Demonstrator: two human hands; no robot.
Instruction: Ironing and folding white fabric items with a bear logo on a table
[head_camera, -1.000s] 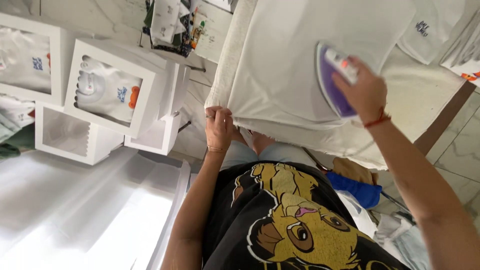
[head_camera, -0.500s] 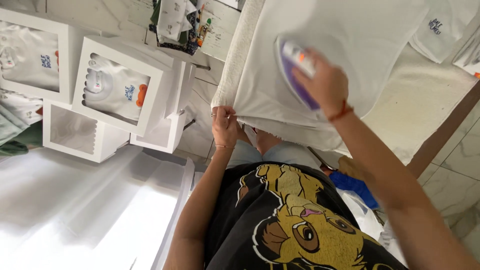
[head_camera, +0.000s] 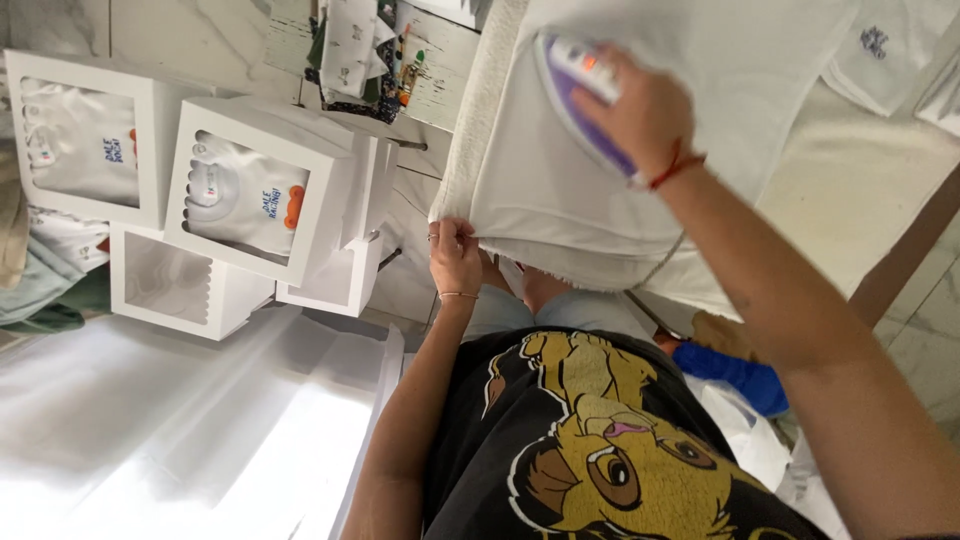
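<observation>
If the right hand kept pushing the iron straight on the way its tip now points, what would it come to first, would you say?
The right hand drives the purple iron toward the upper left. More white garment lies ahead, then likely its edge over the towelling pad; depth is hard to judge.

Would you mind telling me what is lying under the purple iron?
The iron, gripped by the right hand, rests on a white garment spread over a padded cream surface. The left hand pinches the garment's edge. The fabric right beneath the soleplate is covered.
</observation>
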